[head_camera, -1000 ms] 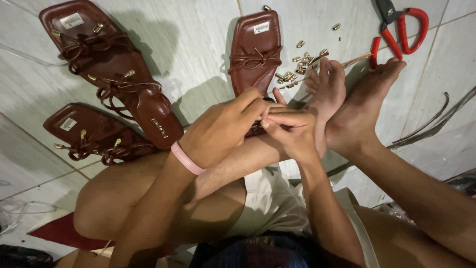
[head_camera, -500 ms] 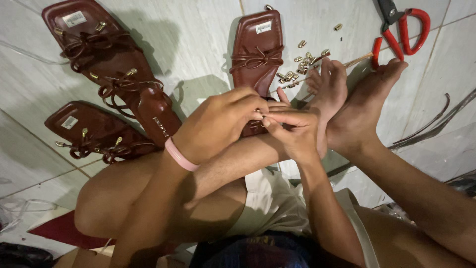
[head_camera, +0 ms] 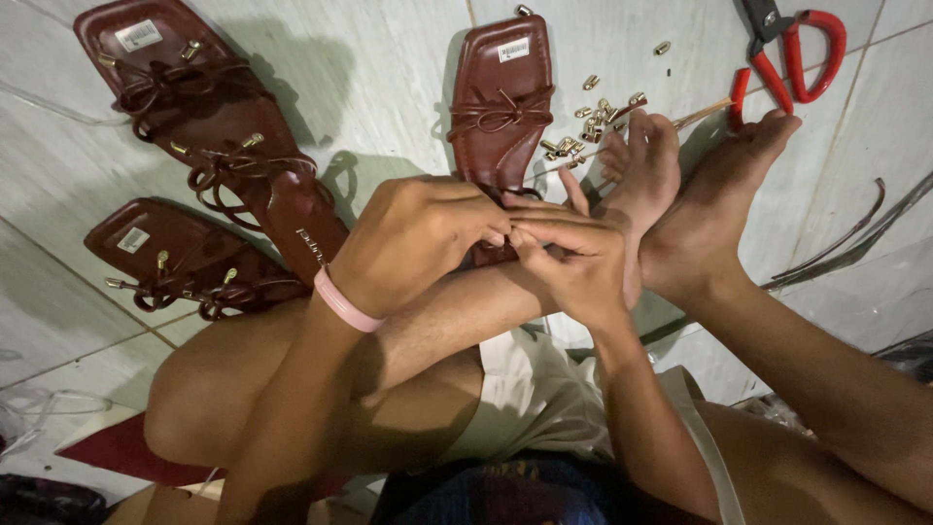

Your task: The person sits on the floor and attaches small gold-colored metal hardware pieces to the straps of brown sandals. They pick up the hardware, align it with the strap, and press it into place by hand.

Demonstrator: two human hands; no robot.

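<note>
I sit on a tiled floor with my legs crossed and my feet [head_camera: 680, 185] out in front. My left hand [head_camera: 413, 238], with a pink band at the wrist, and my right hand [head_camera: 573, 258] meet fingertip to fingertip over the near end of a dark brown strappy sandal [head_camera: 501, 107]. Both hands pinch at the sandal's strap; the small part between the fingertips is hidden. A heap of small gold metal tips [head_camera: 588, 122] lies just right of that sandal.
Two more brown sandals lie at the left, one long [head_camera: 209, 136] and one nearer me [head_camera: 180, 262], both with gold-tipped laces. Red-handled pliers [head_camera: 782, 53] lie at the top right. Dark strips [head_camera: 855, 238] lie on the floor at the right.
My left hand has shifted slightly right and closed over the right hand's fingertips at the sandal. The feet and the sandals have stayed where they were.
</note>
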